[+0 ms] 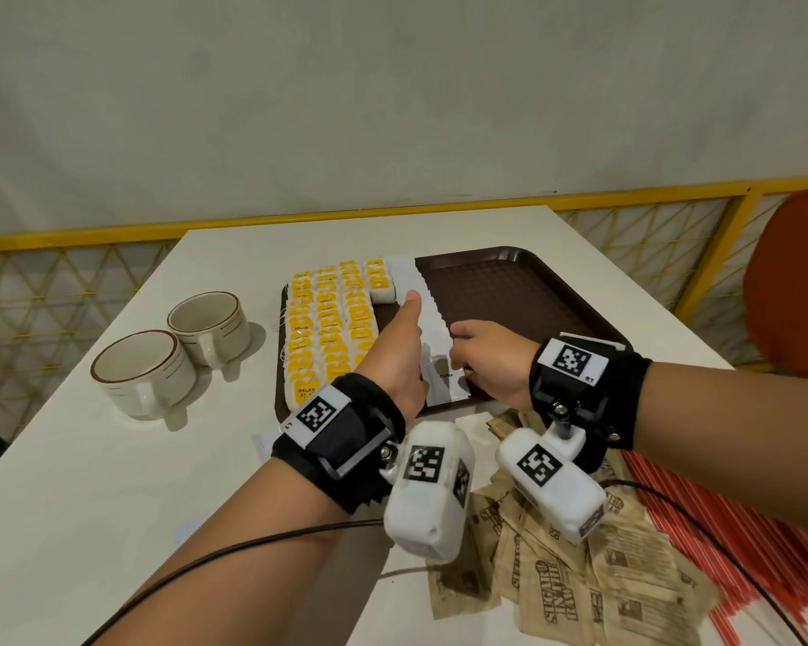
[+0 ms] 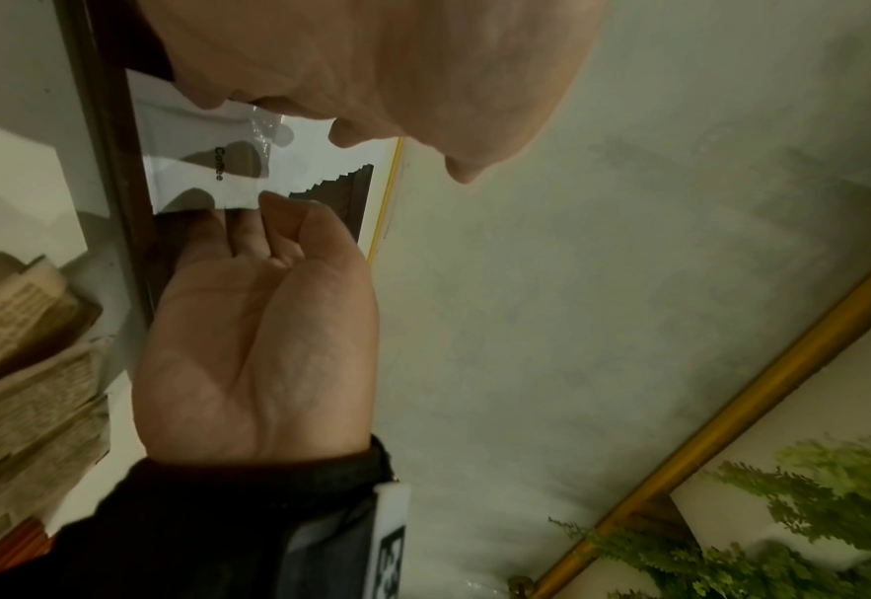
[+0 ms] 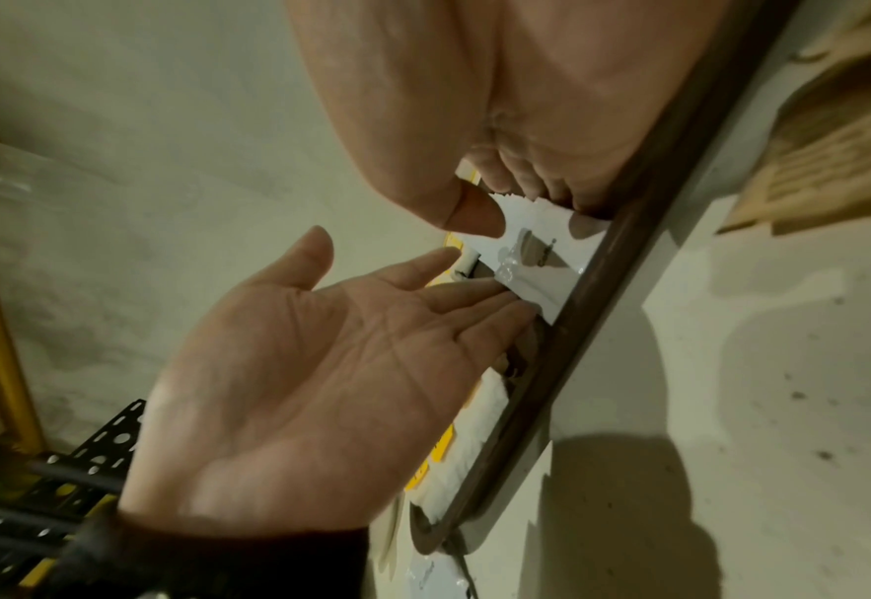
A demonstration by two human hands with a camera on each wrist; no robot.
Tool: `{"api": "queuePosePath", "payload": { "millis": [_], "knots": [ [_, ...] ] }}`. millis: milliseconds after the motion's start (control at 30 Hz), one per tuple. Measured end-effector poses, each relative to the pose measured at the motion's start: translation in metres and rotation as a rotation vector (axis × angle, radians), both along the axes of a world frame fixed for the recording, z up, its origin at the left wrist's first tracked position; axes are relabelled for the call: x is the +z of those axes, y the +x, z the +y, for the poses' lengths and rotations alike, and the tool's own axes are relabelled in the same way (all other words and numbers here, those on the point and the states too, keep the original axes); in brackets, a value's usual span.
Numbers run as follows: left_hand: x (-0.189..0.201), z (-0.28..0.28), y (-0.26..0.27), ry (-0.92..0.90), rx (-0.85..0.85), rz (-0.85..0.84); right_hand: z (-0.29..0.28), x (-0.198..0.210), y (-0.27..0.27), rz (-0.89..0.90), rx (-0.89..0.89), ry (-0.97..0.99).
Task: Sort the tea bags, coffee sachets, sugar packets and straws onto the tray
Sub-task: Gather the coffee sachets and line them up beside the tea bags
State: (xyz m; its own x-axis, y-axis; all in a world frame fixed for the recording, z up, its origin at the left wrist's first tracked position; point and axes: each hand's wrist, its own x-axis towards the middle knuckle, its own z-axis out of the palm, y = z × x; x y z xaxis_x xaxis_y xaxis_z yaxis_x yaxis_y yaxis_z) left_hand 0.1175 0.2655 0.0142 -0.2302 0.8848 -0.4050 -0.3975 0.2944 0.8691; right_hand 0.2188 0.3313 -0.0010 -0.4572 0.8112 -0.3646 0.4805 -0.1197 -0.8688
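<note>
Left grip, right grip flank coffee sachets, touching.

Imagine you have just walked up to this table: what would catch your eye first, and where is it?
Most striking are the yellow tea bags packed in rows over the left part of the brown tray. At the tray's middle, the left hand and right hand line up a row of white coffee sachets. Nearer, on the table, lie brown sugar packets and red straws; two cups stand left.
</note>
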Motion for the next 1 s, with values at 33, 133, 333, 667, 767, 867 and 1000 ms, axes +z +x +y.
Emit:
{"api": "queuePosePath", "payload": {
  "millis": [33, 133, 333, 667, 767, 867, 1000],
  "knots": [
    [0.001, -0.001, 0.001, 0.004, 0.008, -0.002, 0.002, -0.001, 0.0, 0.003, -0.004, 0.007],
    [0.008, -0.01, 0.004, 0.036, 0.016, 0.041, 0.004, -0.003, -0.001, -0.002, -0.015, 0.02],
    [0.046, -0.071, -0.045, 0.191, 0.022, 0.326, -0.016, 0.021, 0.006, 0.185, -0.104, -0.006],
    [0.004, -0.167, -0.132, -0.306, -0.525, 1.342, -0.106, 0.021, -0.038, -0.178, 0.694, 0.337],
    [-0.006, -0.165, -0.134, -0.356, -0.578, 1.463, -0.124, 0.014, -0.06, -0.33, 0.783, 0.573],
    [-0.009, -0.165, -0.131, -0.368, -0.622, 1.487, -0.135, 0.003, -0.074, -0.421, 0.812, 0.66],
    [-0.011, -0.163, -0.135, -0.393, -0.639, 1.454, -0.138, 0.003, -0.085, -0.479, 0.854, 0.643]
  ]
}}
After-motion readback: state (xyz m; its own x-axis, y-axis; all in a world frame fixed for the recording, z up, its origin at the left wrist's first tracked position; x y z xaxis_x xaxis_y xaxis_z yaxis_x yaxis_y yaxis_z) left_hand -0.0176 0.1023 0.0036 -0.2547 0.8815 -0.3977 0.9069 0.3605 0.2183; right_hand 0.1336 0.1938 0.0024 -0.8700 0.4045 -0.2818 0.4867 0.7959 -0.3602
